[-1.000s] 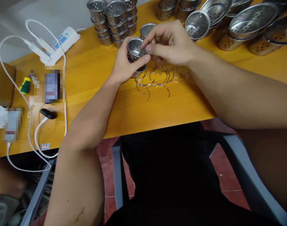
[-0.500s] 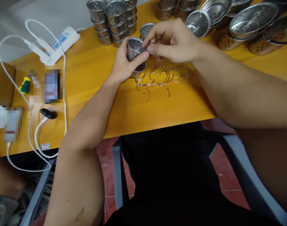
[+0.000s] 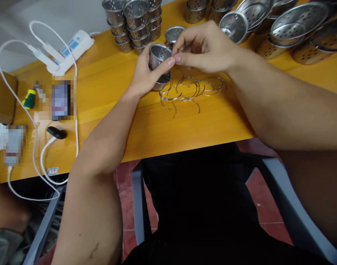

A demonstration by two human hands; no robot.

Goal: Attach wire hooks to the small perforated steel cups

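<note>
My left hand (image 3: 146, 75) is closed around a small perforated metal cup (image 3: 158, 55), thumb across its near side and its mouth tilted up toward me. Below it, another perforated cup (image 3: 162, 83) stands on the table, partly covered by the hand. My right hand (image 3: 205, 48) is beside the held cup's right rim, thumb and forefinger pinched together. What the pinch holds, if anything, is too small to make out. Under the right hand lies a loose pile of curved metal wires (image 3: 194, 96). Just behind the hands stands one more cup (image 3: 174, 34).
Stacked perforated cups (image 3: 136, 16) stand at the back; larger perforated containers (image 3: 298, 25) fill the back right. To the left are a power strip (image 3: 74, 51), white cables, a phone (image 3: 60, 100) and a green-yellow tool handle (image 3: 29, 99). Another person's arm (image 3: 8, 209) shows at lower left.
My right fingertips have shifted slightly right, away from the cup's rim. The left hand keeps its hold on the cup, almost unmoved.
</note>
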